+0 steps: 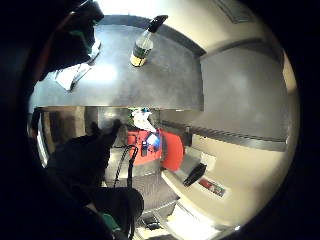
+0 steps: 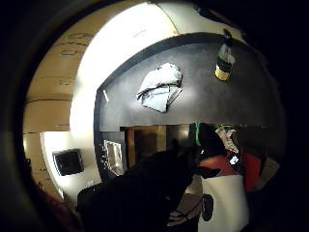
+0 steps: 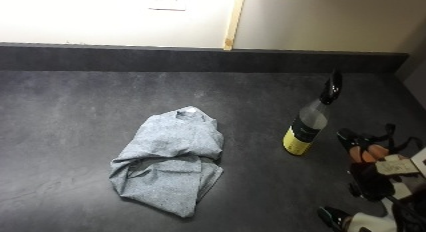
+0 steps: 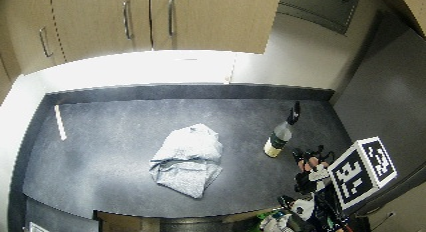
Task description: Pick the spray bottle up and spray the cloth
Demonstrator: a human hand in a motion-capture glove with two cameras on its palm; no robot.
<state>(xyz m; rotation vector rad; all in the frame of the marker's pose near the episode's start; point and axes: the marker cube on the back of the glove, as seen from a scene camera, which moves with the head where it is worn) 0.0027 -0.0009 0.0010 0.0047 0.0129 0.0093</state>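
We are reaching: our hand (image 3: 373, 167), fingers relaxed and holding nothing, hovers just beside the bottle (image 3: 309, 123). Next it must wrap the bottle, then aim at the cloth (image 3: 170, 160) nearby.

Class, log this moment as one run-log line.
bottle: upright, untouched | cloth: crumpled beside it | hand: near bottle, holds nothing

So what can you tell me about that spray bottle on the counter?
The spray bottle stands upright on the dark counter, to one side of the crumpled grey cloth and apart from it. Its body looks like clear plastic with a yellow label low down and a black spray head on top. Nothing touches it; the gloved hand is beside it, not yet on it.
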